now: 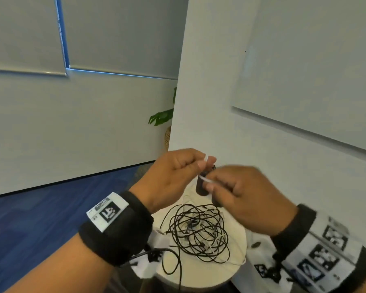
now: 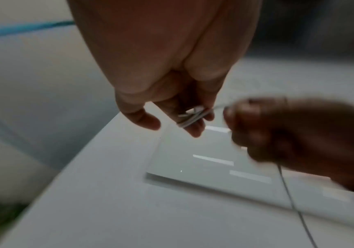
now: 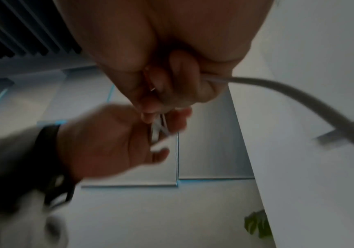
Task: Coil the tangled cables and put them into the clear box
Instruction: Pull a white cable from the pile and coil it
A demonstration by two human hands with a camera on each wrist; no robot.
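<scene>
A tangle of black and white cables [image 1: 199, 231] lies on a small round white table [image 1: 203, 275]. Above it my left hand [image 1: 178, 174] holds a small coil of white cable [image 2: 190, 117] wound round its fingers. My right hand [image 1: 241, 193], blurred, pinches the same white cable [image 1: 205, 179] close beside the left. In the right wrist view the white cable [image 3: 288, 94] trails out of my right hand [image 3: 172, 83] to the right, and the coil [image 3: 158, 129] sits on my left fingers. The clear box is not in view.
A dark cylinder [image 1: 201, 187] stands at the table's back, behind my hands. A white wall with a whiteboard [image 1: 304, 70] rises right behind the table. Blue carpet [image 1: 40, 212] covers the floor to the left, and a potted plant [image 1: 163, 117] stands past the wall's corner.
</scene>
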